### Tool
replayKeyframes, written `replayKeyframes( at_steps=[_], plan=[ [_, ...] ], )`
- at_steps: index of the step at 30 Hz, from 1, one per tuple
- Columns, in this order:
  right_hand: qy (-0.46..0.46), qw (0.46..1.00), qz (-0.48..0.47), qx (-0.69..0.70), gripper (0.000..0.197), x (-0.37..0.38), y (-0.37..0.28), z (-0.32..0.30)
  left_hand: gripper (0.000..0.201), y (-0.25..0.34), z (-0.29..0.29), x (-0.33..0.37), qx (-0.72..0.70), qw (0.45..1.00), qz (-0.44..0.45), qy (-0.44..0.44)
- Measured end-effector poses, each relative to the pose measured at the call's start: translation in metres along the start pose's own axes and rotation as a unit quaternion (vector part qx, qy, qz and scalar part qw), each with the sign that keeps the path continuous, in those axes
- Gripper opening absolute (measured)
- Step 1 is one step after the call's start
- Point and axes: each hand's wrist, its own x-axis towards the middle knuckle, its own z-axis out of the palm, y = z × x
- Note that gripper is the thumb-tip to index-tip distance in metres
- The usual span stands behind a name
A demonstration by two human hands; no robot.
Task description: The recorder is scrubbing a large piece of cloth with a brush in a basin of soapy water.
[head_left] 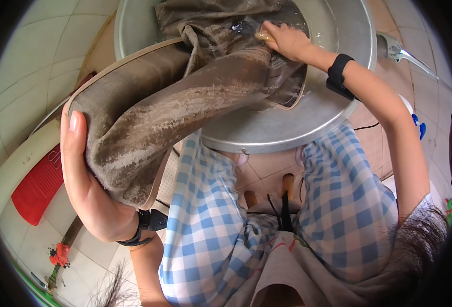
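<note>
"What stage does this look like?"

"I'd judge it a scrubbing step on wet fabric. The heavy brown cloth [185,110] runs from the metal basin [267,130] at the top of the frame down to the left hand [87,187] at mid-left, part of it lying in the water and part drawn out over the rim."

"And the hands?"

"The left one clasps the near end, thumb over the edging, fingers out of sight behind the folds. The right hand [289,42], upper centre, is closed round a small amber-coloured tool [263,34], pressed near the cloth. It may be a brush; the grip and the wet glare hide its shape."

"What would the next move call for?"

"In my view, a firm left hold to spread the surface, and short, pressing strokes from the right. Soaked folds like these probably weigh a lot and slide easily."

"Tell me about the textures."

"The cloth has a short, plush pile, matted dark in some places and brushed into pale, streaky patches in others. It bulges into thick rolls, and a smooth tan binding [126,62] curves along its border. The basin is round, dull silver, with a rolled lip. Below it, soft blue-and-white checked trousers [203,215]; at left, a glossy red, ridged plastic piece [37,187] lies against pale tiles [44,233]."
</note>
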Motion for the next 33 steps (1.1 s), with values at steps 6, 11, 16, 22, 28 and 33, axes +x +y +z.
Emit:
replayKeyframes(
  at_steps=[6,11,16,22,28,33],
  plan=[
    [-0.156,0.931,-0.019,0.33,0.046,-0.01,-0.079,-0.052,0.032,-0.007,0.001,0.0,-0.008,0.996,-0.004,-0.092],
    [-0.184,0.862,-0.188,0.434,0.045,-0.043,-0.161,-0.079,0.032,-0.013,0.013,0.002,-0.02,0.991,-0.014,-0.132],
    [-0.155,0.88,-0.217,0.393,0.041,-0.047,-0.167,-0.05,0.03,-0.016,0.024,-0.002,-0.022,0.989,0.005,-0.144],
    [-0.209,0.938,-0.17,0.216,0.044,-0.047,-0.121,0.002,0.027,-0.019,0.015,0.0,0.079,0.993,0.013,-0.086],
    [-0.058,0.99,-0.129,-0.004,0.042,-0.017,-0.046,0.02,0.028,-0.011,0.007,-0.004,0.055,0.996,0.021,-0.074],
    [0.143,0.976,-0.127,-0.107,0.045,0.009,-0.002,0.025,0.037,-0.017,0.014,-0.004,0.076,0.995,0.04,-0.051]
  ],
)
